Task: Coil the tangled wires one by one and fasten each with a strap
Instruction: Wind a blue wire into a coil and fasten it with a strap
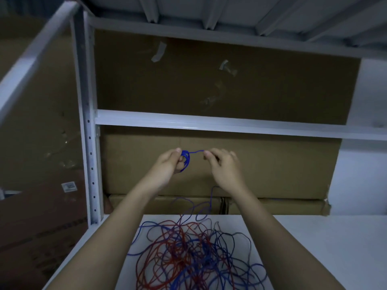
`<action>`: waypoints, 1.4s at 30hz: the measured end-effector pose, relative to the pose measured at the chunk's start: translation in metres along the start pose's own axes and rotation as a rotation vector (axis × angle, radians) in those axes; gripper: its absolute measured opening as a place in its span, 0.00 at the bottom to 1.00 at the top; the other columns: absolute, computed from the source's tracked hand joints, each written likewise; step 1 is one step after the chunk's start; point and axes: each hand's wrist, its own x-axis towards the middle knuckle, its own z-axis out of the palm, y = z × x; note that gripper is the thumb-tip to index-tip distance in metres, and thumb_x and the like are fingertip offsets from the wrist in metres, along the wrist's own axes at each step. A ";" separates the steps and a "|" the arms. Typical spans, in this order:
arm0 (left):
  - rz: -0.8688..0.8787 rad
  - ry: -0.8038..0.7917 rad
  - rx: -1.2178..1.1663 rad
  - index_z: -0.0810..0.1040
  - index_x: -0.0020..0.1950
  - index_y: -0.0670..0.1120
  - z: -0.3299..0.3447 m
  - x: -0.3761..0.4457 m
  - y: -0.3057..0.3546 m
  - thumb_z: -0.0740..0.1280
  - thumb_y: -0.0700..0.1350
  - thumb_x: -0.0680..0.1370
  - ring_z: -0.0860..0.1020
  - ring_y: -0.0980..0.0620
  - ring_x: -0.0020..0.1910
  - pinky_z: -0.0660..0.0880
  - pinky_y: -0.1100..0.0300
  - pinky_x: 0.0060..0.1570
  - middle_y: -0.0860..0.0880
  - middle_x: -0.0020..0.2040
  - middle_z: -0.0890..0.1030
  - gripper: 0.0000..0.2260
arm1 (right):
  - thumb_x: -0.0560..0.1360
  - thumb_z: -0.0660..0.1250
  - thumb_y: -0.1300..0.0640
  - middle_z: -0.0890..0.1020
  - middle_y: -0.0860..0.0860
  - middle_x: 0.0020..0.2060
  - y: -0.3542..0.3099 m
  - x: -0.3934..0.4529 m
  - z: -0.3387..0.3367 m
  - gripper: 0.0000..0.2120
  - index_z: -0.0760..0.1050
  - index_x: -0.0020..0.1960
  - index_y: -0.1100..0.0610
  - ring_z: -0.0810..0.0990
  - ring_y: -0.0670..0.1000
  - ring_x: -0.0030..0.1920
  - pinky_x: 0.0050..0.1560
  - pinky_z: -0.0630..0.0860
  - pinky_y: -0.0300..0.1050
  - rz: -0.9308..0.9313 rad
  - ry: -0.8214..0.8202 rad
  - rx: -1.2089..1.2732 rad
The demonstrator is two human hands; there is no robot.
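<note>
Head view: both arms raised in front of a metal shelf rack (209, 122) backed by cardboard boxes (219, 166). Left hand (169, 164) has its fingers curled round a small blue coil (186, 161), several loops bunched between thumb and fingertips. Right hand (225, 166) pinches the same blue wire just beside the coil, thumb and forefinger closed on it; a short taut run spans the gap between the two sets of fingers. From under the right hand the blue strand drops toward the tangled pile (192, 254) on the white shelf surface (314, 248), well below both hands. Pile: thin red and blue wires, loosely looped and crossing, ends not distinguishable. Judgement: wire is light, thin and limp, with some spring in the loops, likely to snag in the pile if pulled fast; best held by pinching close to the coil and feeding short lengths. No strap visible in the dim light
</note>
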 end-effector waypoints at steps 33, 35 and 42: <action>-0.048 -0.028 0.295 0.75 0.41 0.52 0.031 -0.050 -0.027 0.55 0.56 0.81 0.72 0.60 0.36 0.67 0.60 0.48 0.56 0.35 0.74 0.14 | 0.63 0.79 0.52 0.74 0.46 0.26 0.007 -0.028 -0.024 0.11 0.77 0.34 0.53 0.69 0.42 0.28 0.31 0.66 0.36 -0.118 -0.161 0.356; -0.052 -0.075 0.296 0.75 0.43 0.50 0.029 -0.051 -0.024 0.56 0.57 0.78 0.72 0.57 0.38 0.68 0.60 0.47 0.53 0.37 0.74 0.14 | 0.65 0.78 0.56 0.76 0.46 0.31 0.007 -0.022 -0.026 0.08 0.78 0.34 0.51 0.71 0.42 0.31 0.34 0.67 0.35 -0.115 -0.243 0.405; -0.053 -0.023 -0.070 0.68 0.39 0.43 0.024 -0.052 -0.011 0.51 0.42 0.84 0.60 0.59 0.25 0.58 0.63 0.33 0.56 0.24 0.63 0.15 | 0.73 0.71 0.63 0.78 0.50 0.32 -0.002 -0.024 -0.005 0.06 0.80 0.39 0.56 0.71 0.39 0.29 0.36 0.67 0.31 0.027 -0.249 0.665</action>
